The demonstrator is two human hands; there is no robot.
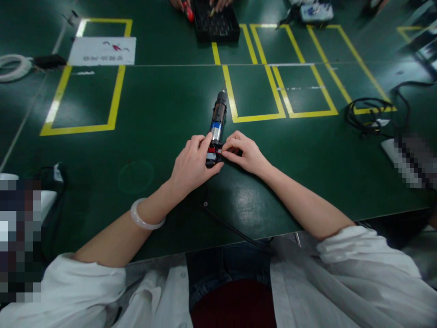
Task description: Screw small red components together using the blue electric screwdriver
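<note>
A slim electric screwdriver [219, 115] with a black tip, a blue and silver middle and an opened lower end lies on the green table [164, 100], its tip pointing away from me. Red and grey parts show in the lower end. My left hand [193, 159] is wrapped around that lower end from the left, thumb beneath it. On the right side, my right hand [245, 152] has thumb and forefinger pinched at the red part; whatever lies between the fingertips is too small to name. A black cable [232, 227] runs from near my left hand toward the table's front edge.
Across the table, a person's hands [220, 4] are at a black tray [217, 25]. A white sign [102, 51] and a white coil [14, 67] lie at the back left. Coiled black cable [367, 116] is at the right. Yellow tape [259, 118] marks rectangles on the table.
</note>
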